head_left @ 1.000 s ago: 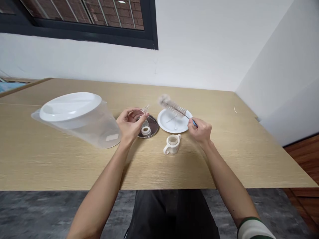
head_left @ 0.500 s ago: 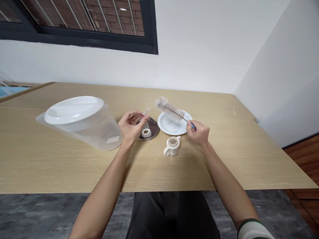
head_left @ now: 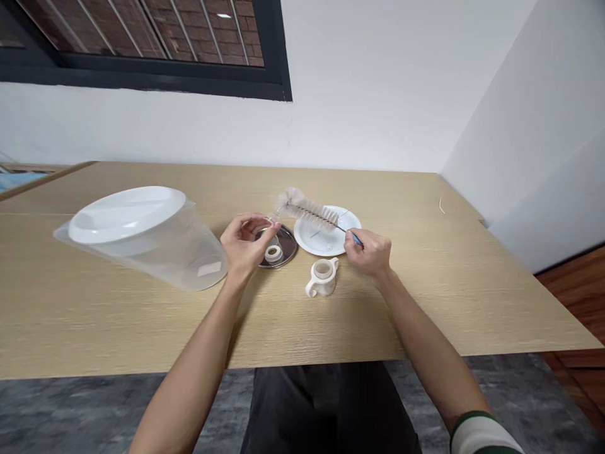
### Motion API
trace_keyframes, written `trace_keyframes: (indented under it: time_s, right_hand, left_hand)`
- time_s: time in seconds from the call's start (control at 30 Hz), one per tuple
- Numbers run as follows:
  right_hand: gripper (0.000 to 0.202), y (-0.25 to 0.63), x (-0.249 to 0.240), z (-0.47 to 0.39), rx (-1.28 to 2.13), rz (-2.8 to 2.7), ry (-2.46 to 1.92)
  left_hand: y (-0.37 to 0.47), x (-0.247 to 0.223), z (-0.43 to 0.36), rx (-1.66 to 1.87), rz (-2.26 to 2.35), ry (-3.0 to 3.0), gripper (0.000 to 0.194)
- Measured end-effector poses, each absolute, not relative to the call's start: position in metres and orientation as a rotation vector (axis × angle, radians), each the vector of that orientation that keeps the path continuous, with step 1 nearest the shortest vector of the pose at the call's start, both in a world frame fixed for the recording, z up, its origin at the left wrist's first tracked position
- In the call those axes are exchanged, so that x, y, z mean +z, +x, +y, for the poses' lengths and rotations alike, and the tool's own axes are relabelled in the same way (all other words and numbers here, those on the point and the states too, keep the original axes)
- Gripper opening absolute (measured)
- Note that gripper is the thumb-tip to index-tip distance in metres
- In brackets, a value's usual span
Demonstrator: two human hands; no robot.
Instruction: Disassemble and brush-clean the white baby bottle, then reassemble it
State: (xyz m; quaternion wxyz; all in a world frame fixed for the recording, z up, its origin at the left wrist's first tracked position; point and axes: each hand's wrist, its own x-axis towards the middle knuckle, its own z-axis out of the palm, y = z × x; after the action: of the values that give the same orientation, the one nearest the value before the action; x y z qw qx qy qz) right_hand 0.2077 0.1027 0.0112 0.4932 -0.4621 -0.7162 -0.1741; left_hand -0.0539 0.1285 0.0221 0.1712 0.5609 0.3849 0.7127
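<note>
Between the fingertips of my left hand (head_left: 246, 246) is a small clear nipple-shaped piece (head_left: 275, 218). My right hand (head_left: 369, 251) grips the blue handle of a bristle brush (head_left: 309, 211), whose fluffy pale tip touches or overlaps the clear piece. Under my left fingers lies a dark metal tray (head_left: 288, 247) with a white ring (head_left: 273, 254) on it. A white plate (head_left: 305, 241) sits below the brush, bearing a thin rod and a small clear item. Nearer me stands a white two-handled cup (head_left: 323, 278), open at the top.
A large translucent pitcher (head_left: 155, 243) with a white lid stands on the left of the wooden table (head_left: 293, 334). A thin pale strip (head_left: 441, 205) lies at the far right. Behind the table are a white wall and a dark-framed window.
The brush in my right hand has moved left, its tip now at the clear piece in my left hand. The whole view has shifted slightly.
</note>
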Motion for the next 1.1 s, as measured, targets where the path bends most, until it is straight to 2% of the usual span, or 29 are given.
trace_keyframes:
  time_s: [0.37,0.67,0.97,1.1]
  right_hand:
    - [0.034,0.208,0.011,0.102,-0.345,-1.851,-0.967]
    - [0.036,0.213,0.006,0.108,-0.421,-1.744,-1.140]
    - [0.029,0.207,0.007,0.102,-0.352,-1.891,-0.886]
    - [0.029,0.206,0.007,0.102,-0.381,-1.854,-0.903]
  left_hand:
    - [-0.062,0.015,0.138,2.068,1.074,1.593,0.039]
    - [-0.058,0.021,0.130,2.030,1.035,1.585,0.038]
    - [-0.064,0.017,0.140,2.086,1.148,1.576,0.035]
    - [-0.064,0.015,0.140,2.065,1.099,1.592,0.036]
